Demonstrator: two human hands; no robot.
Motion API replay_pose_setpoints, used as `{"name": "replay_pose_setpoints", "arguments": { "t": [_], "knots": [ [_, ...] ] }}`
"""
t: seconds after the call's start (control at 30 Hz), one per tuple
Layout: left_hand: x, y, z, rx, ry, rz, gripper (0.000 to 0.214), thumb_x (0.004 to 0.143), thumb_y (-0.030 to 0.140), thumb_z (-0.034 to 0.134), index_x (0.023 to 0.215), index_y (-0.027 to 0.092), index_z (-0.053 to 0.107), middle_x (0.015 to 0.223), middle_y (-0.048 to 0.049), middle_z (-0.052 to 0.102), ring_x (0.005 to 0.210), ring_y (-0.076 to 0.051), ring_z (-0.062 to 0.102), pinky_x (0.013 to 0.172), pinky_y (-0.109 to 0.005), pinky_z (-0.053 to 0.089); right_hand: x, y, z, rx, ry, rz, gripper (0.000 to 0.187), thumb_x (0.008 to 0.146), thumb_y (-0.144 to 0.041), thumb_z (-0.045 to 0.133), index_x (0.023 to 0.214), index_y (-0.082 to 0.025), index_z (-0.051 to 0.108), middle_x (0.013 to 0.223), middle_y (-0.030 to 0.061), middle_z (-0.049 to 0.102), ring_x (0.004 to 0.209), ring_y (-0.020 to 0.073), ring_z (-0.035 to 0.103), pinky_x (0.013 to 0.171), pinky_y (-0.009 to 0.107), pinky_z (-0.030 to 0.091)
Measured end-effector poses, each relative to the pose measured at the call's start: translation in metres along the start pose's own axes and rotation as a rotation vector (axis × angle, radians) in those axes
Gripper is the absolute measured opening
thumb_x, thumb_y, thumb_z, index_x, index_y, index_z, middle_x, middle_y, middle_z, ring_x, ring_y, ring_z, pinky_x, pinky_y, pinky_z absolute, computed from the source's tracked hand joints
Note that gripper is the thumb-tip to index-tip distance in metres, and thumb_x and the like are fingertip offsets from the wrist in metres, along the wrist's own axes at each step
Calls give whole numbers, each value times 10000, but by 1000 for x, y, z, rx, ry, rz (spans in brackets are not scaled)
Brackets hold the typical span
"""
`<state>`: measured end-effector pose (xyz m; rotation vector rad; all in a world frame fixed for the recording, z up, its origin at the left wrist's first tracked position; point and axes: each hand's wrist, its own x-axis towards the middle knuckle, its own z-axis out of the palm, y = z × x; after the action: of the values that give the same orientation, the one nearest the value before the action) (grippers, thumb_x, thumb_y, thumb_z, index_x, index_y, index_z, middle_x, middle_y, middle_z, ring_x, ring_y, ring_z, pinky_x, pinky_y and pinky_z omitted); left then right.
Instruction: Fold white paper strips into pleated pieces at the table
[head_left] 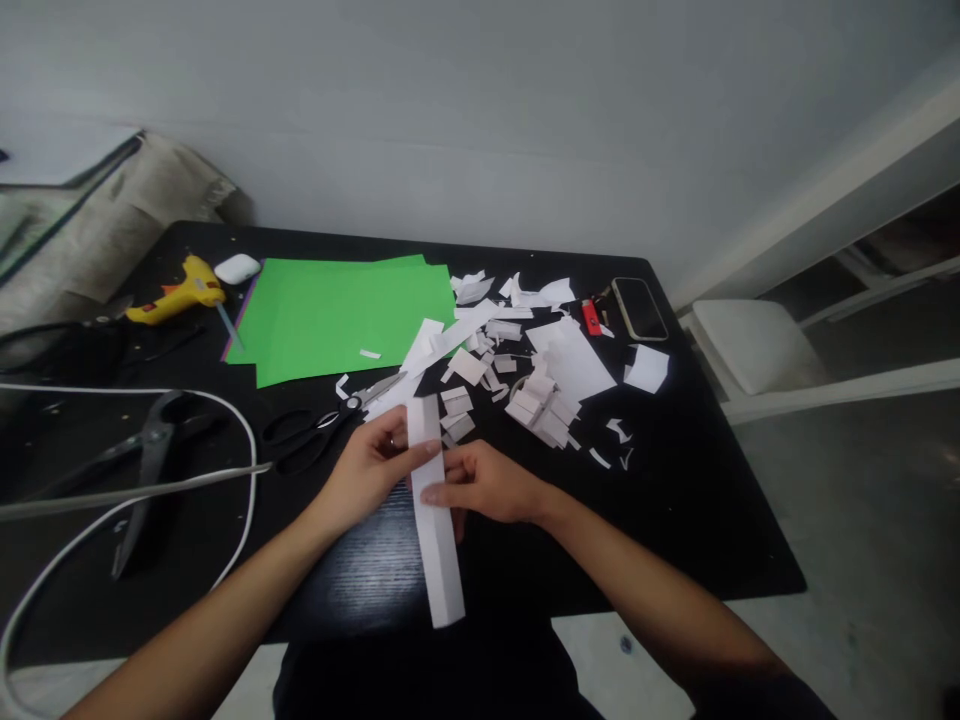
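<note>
Over the table [660, 530], a creased strip between two hands

The white paper strip [439, 555] is pinched by the left hand [366, 472] and, just nearer the body, the right hand [491, 484], thumbs on its face. Its lengthwise folding looks done; whether its edges are joined, I cannot tell. Beyond the strip, small folded pieces [541, 405] appear finished, while the green sheets [345, 315] look unused. The strip hides most fingertips; scraps overlap too much to count.

Smooth matt paper strip [436, 548], glossy tabletop [360, 568]
</note>
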<state>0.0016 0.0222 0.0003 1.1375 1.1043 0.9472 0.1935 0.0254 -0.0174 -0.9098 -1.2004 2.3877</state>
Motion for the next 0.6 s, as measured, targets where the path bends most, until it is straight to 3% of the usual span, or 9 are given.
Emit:
{"name": "replay_pose_setpoints", "arguments": {
  "t": [0.2,0.33,0.4,0.6],
  "knots": [
    [2,-6,-7,197,151,76,198,771,358,851,777,190,745,674,3,673,565,-128,550,506,-236,414,-2,4,2,-19,-172,135,453,708,-507,897,843,-108,730,766,40,764,598,139,712,584,271,614],
    [1,-6,-5,182,164,89,204,766,353,851,738,198,721,646,5,676,548,-137,576,491,-243,426,1,5,9,34,-68,41,471,754,-535,860,954,-123,755,942,77,798,841,177,767,823,325,615],
    [-1,-5,-2,143,152,81,245,769,354,849,700,204,668,611,22,647,505,-126,554,468,-241,417,4,8,13,151,-6,-1,509,774,-560,840,997,-114,737,947,88,798,859,193,779,904,390,603],
    [-4,-7,3,122,106,134,309,768,360,857,665,206,611,568,44,563,449,-93,475,447,-236,382,12,20,16,254,21,13,546,798,-570,827,1009,-79,715,904,127,793,784,226,781,816,450,631]
  ]
}}
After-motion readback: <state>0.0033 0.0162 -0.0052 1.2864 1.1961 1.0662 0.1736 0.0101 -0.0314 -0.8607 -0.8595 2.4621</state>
